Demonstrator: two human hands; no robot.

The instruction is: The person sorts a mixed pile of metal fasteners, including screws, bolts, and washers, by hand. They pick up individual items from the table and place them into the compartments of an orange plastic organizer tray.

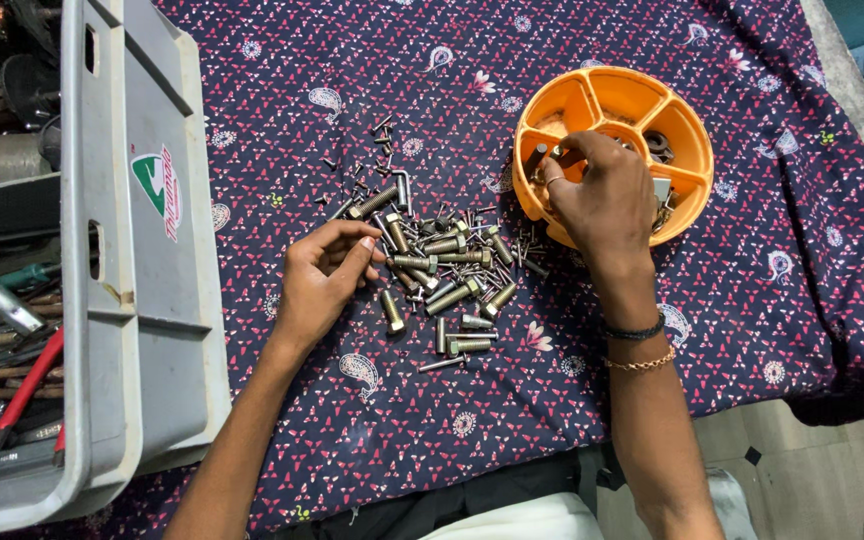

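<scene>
Brass-coloured bolts and small dark screws [439, 272] lie in a loose pile in the middle of the frame, on a dark cloth [372, 90] with a red and white pattern. The left hand [324, 280] rests at the left edge of this pile, with fingers curled together and the fingertips touching; if something small is pinched between them, I cannot tell. One bolt [392, 311] lies just beside this hand, lower right of it. The right hand [602, 200] is over the round orange tray [620, 100] with wedge compartments, in the upper right part of the frame; its fingers bend down into a compartment on the left side, close together, and what they hold is hidden. At the left edge of the frame stands a grey plastic crate [147, 300] with tools inside.
</scene>
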